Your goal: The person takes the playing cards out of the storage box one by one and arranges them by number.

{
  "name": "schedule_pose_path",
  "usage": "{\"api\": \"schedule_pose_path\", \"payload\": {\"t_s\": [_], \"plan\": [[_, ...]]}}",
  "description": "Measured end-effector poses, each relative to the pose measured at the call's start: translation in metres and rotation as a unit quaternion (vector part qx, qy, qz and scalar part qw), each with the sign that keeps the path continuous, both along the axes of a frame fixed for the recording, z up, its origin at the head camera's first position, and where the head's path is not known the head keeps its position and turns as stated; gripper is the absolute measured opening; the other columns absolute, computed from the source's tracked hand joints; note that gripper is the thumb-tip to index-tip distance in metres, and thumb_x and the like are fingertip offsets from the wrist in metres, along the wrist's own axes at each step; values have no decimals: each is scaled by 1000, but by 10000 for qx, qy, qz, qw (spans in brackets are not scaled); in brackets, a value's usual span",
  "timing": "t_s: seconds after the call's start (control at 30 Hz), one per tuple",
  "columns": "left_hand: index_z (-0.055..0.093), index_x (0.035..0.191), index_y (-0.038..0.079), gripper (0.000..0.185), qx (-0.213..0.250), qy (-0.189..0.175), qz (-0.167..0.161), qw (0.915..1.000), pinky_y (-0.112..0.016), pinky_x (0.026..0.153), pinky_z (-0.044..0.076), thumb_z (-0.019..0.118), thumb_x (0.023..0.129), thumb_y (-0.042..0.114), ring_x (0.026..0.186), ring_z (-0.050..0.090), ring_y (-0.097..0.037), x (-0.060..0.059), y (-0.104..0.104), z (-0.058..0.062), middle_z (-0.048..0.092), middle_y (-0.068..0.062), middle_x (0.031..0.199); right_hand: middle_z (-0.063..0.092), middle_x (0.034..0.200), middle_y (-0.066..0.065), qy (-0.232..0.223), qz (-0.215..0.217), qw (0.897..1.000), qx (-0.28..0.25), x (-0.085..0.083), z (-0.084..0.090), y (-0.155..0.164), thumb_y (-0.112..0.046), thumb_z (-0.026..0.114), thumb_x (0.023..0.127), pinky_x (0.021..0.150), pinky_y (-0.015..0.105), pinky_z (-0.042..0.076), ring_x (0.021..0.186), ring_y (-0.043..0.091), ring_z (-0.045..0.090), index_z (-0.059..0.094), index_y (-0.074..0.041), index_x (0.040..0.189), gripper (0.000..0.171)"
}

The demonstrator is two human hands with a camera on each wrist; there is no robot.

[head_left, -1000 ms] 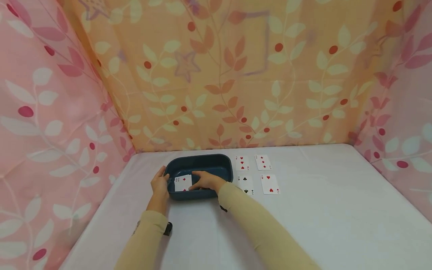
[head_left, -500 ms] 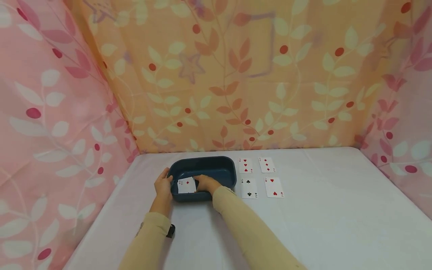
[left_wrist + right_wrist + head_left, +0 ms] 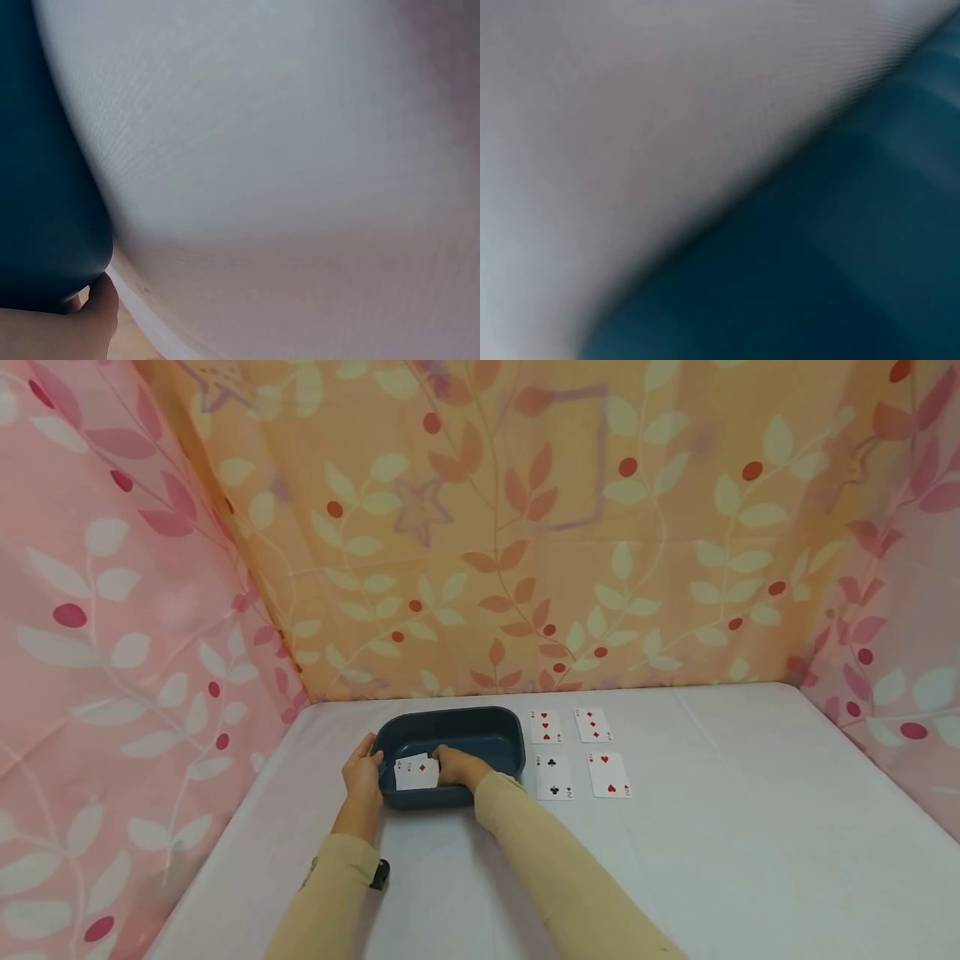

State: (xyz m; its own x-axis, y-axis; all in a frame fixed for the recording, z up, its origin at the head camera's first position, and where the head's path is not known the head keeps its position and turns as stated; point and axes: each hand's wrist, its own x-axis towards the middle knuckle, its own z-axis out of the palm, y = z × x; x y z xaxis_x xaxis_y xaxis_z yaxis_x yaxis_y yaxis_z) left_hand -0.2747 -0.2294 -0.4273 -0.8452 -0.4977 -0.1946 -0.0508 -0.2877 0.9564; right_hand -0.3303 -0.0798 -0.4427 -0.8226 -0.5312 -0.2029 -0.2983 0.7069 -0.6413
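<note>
A dark blue rectangular tub (image 3: pixel 491 747) stands near the back of the white table, left of centre. My left hand (image 3: pixel 363 774) grips its left end, thumb over the rim. Playing cards (image 3: pixel 417 775) lie face up in a pile at the tub's left side; the upper one shows a red diamond. Reaching over the front wall, my right hand (image 3: pixel 459 767) pinches the right edge of the top card; its fingertips are partly hidden. The left wrist view has the tub's outer wall (image 3: pixel 45 165) beside the left hand (image 3: pixel 67 330). A blurred tub wall (image 3: pixel 817 262) fills the right wrist view's lower right.
Right of the tub, cards lie face up in two rows: a three of hearts (image 3: pixel 546 727) and three of diamonds (image 3: pixel 593 725) behind, a two of clubs (image 3: pixel 553 777) and two of hearts (image 3: pixel 609 775) in front. Patterned curtains (image 3: pixel 495 527) enclose the table.
My right hand's spread thumb and fingers have closed on the pile's right edge. The top card has shifted toward the front right over those below. My left hand keeps its hold.
</note>
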Motion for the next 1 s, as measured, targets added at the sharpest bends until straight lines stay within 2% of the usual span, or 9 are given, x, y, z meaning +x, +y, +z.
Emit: {"api": "schedule_pose_path", "payload": {"t_s": [0.13, 0.27, 0.4, 0.53, 0.7, 0.83, 1.0], "plan": [[37, 149, 4, 52, -6, -18, 74, 10000, -31, 116, 20, 41, 98, -7, 142, 28, -20, -1, 0, 1, 34, -9, 154, 58, 119, 21, 6, 158, 9993, -325, -1, -2, 2, -4, 72, 84, 98, 33, 43, 106, 24, 54, 46, 2, 125, 49], [38, 149, 6, 52, -24, -32, 82, 10000, -31, 116, 19, 41, 99, -7, 143, 27, -20, -2, 1, 2, 34, -8, 154, 59, 113, 18, 6, -14, 9973, -740, 2, 4, 4, -1, 77, 78, 95, 34, 45, 104, 25, 55, 46, 2, 119, 52], [37, 149, 8, 52, -77, -157, 48, 9998, -32, 116, 19, 41, 99, -6, 143, 26, -20, -3, 1, 1, 33, -7, 154, 61, 90, 13, -253, -297, 9904, -1325, 6, 10, 6, 6, 79, 73, 74, 28, 49, 79, 18, 57, 48, 1, 113, 50], [38, 149, 8, 52, -122, -215, 62, 9997, -32, 116, 20, 43, 99, -5, 143, 27, -21, -1, 1, 1, 34, -7, 154, 60, 73, 10, -521, -471, 9803, -1848, 9, 16, 8, 12, 74, 75, 57, 24, 46, 60, 14, 53, 51, 3, 113, 45], [40, 148, 8, 52, -52, -93, 115, 9999, -30, 115, 21, 45, 98, -5, 142, 28, -20, 1, 3, 2, 36, -7, 153, 61, 76, 10, -378, -522, 9791, -1927, 11, 20, 11, 14, 70, 78, 56, 24, 44, 61, 14, 51, 55, 6, 122, 47], [38, 149, 8, 52, -57, -212, 87, 9997, -31, 116, 20, 42, 99, -5, 143, 27, -20, -1, 1, 1, 34, -7, 154, 56, 73, 7, -401, -645, 9772, -1984, 10, 20, 14, 13, 70, 80, 56, 24, 45, 59, 15, 50, 55, 5, 126, 49], [36, 150, 9, 53, 2, -266, 42, 9996, -32, 116, 18, 41, 100, -6, 144, 25, -20, -2, -1, 0, 31, -7, 155, 56, 76, 7, -540, -914, 9653, -2384, 9, 23, 20, 12, 68, 81, 62, 30, 55, 60, 16, 54, 54, 5, 129, 51]]}}
